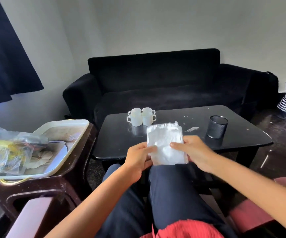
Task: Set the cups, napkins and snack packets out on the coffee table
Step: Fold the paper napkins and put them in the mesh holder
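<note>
1. I hold the pack of white napkins (166, 145) in both hands, above my knees and over the near edge of the coffee table (181, 143), its torn top pointing away from me.
2. My left hand (138, 157) pinches the pack's left side, thumb on top and fingers clamped underneath.
3. My right hand (193, 152) grips the right side the same way, closed on the pack.
4. Four white cups (141, 116) stand bunched together, touching, near the table's far left corner, handles turned outward.
5. A black mesh holder (217, 126) stands upright toward the table's right edge, well apart from the cups; a small white scrap (192, 129) lies just left of it.
6. On a dark side table (53, 182) to my left sits a cream tray (66, 148), and a clear bag of snack packets (6, 150) rests on its left part.
7. A black sofa (164, 83) stands beyond the coffee table's far edge.
</note>
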A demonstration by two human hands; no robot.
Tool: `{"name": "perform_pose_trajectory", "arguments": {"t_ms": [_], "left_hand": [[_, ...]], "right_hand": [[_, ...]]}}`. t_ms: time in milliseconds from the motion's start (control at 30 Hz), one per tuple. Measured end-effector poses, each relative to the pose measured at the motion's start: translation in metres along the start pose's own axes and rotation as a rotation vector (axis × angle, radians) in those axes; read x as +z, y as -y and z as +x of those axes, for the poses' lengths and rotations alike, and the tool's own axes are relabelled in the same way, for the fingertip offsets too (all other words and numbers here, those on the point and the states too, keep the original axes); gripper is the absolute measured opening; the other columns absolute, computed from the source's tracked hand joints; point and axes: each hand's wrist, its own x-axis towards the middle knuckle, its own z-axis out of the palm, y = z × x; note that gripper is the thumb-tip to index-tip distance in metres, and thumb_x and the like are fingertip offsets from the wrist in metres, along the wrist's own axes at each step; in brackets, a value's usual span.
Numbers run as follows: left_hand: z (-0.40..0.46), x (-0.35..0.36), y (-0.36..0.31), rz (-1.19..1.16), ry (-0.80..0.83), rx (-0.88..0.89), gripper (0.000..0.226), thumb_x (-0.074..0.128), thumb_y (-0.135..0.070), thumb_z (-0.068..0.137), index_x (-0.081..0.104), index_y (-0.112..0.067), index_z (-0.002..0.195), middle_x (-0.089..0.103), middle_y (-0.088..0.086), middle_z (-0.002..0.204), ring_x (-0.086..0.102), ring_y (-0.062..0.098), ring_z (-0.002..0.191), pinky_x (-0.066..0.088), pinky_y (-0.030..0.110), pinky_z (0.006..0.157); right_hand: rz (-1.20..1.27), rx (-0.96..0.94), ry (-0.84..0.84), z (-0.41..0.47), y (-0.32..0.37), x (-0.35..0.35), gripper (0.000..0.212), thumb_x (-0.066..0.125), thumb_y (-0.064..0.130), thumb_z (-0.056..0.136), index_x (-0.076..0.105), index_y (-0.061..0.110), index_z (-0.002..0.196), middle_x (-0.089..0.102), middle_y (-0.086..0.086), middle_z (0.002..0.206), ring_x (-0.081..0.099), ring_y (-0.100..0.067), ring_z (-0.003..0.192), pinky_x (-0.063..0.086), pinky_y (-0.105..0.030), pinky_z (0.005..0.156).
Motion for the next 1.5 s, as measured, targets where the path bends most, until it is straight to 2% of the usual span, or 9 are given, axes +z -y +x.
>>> {"name": "perform_pose_trajectory", "arguments": {"t_ms": [67, 167, 333, 500, 700, 933, 1133, 1333, 1500], "left_hand": [[0.012, 0.011, -0.005, 0.006, -0.012, 0.012, 0.009, 0.064, 0.001, 0.082, 0.069, -0.004, 0.086, 0.075, 0.007, 0.078, 0.071, 0.016, 0.062, 0.056, 0.024, 0.054], [0.028, 0.026, -0.009, 0.011, 0.0, 0.015, 0.009, 0.065, 0.001, 0.082, 0.07, -0.005, 0.087, 0.076, 0.005, 0.076, 0.072, 0.017, 0.063, 0.056, 0.024, 0.052], [0.052, 0.046, -0.01, 0.021, -0.01, -0.062, 0.008, 0.065, 0.002, 0.083, 0.068, -0.005, 0.083, 0.074, 0.005, 0.071, 0.071, 0.018, 0.059, 0.055, 0.024, 0.049], [0.079, 0.064, -0.01, 0.113, -0.036, -0.145, 0.002, 0.063, -0.004, 0.087, 0.064, -0.005, 0.086, 0.063, 0.009, 0.085, 0.063, 0.02, 0.072, 0.056, 0.019, 0.054], [0.114, 0.091, -0.007, 0.182, -0.029, -0.114, 0.01, 0.067, -0.001, 0.084, 0.067, -0.005, 0.093, 0.067, 0.012, 0.087, 0.063, 0.016, 0.062, 0.056, 0.024, 0.066], [0.16, 0.139, 0.012, 0.315, -0.001, -0.043, 0.009, 0.062, -0.01, 0.087, 0.07, -0.016, 0.085, 0.07, -0.002, 0.072, 0.064, 0.011, 0.055, 0.055, 0.026, 0.059], [0.197, 0.178, 0.022, 0.403, -0.025, 0.106, 0.019, 0.058, -0.01, 0.088, 0.074, -0.014, 0.078, 0.073, 0.015, 0.083, 0.06, 0.023, 0.061, 0.055, 0.036, 0.065], [0.239, 0.229, 0.016, 0.403, -0.023, 0.233, 0.012, 0.062, -0.016, 0.087, 0.073, -0.021, 0.085, 0.073, -0.006, 0.086, 0.065, 0.013, 0.076, 0.054, 0.03, 0.077], [0.27, 0.259, 0.019, 0.507, 0.022, 0.28, 0.011, 0.06, -0.021, 0.087, 0.068, -0.027, 0.082, 0.069, -0.013, 0.085, 0.059, 0.014, 0.07, 0.046, 0.026, 0.064]], "right_hand": [[-0.009, 0.005, 0.023, 0.007, 0.007, -0.011, 0.016, 0.063, 0.003, 0.085, 0.065, -0.002, 0.101, 0.07, -0.013, 0.097, 0.068, -0.027, 0.087, 0.054, -0.043, 0.082], [-0.048, 0.033, -0.022, 0.02, 0.013, -0.03, 0.005, 0.062, -0.001, 0.085, 0.065, 0.003, 0.086, 0.068, -0.004, 0.084, 0.067, -0.014, 0.07, 0.058, -0.028, 0.064], [-0.082, 0.079, -0.137, 0.043, 0.012, -0.058, 0.022, 0.065, -0.002, 0.083, 0.063, -0.001, 0.104, 0.065, -0.006, 0.08, 0.06, -0.013, 0.065, 0.051, -0.022, 0.057], [-0.155, 0.055, -0.196, 0.062, 0.013, -0.081, 0.01, 0.069, 0.0, 0.08, 0.065, 0.008, 0.084, 0.064, -0.002, 0.078, 0.058, -0.009, 0.066, 0.049, -0.013, 0.048], [-0.244, 0.003, -0.303, 0.089, 0.011, -0.11, 0.014, 0.071, 0.0, 0.078, 0.065, 0.012, 0.075, 0.061, -0.002, 0.072, 0.054, -0.013, 0.064, 0.046, -0.025, 0.059], [-0.306, -0.02, -0.448, 0.115, -0.016, -0.145, 0.02, 0.072, 0.006, 0.077, 0.063, 0.024, 0.072, 0.066, 0.004, 0.075, 0.062, -0.012, 0.065, 0.05, -0.022, 0.05], [-0.234, -0.099, -0.578, 0.137, -0.033, -0.176, 0.02, 0.072, 0.008, 0.078, 0.064, 0.025, 0.074, 0.066, 0.009, 0.074, 0.063, -0.004, 0.056, 0.047, -0.011, 0.043], [-0.099, -0.259, -0.729, 0.168, -0.035, -0.209, 0.019, 0.068, 0.003, 0.08, 0.066, 0.021, 0.075, 0.065, 0.005, 0.073, 0.063, -0.006, 0.058, 0.052, -0.016, 0.047], [-0.129, -0.319, -0.825, 0.195, -0.047, -0.225, 0.012, 0.065, 0.002, 0.081, 0.065, 0.014, 0.082, 0.064, -0.003, 0.078, 0.064, -0.013, 0.068, 0.058, -0.024, 0.054]]}}
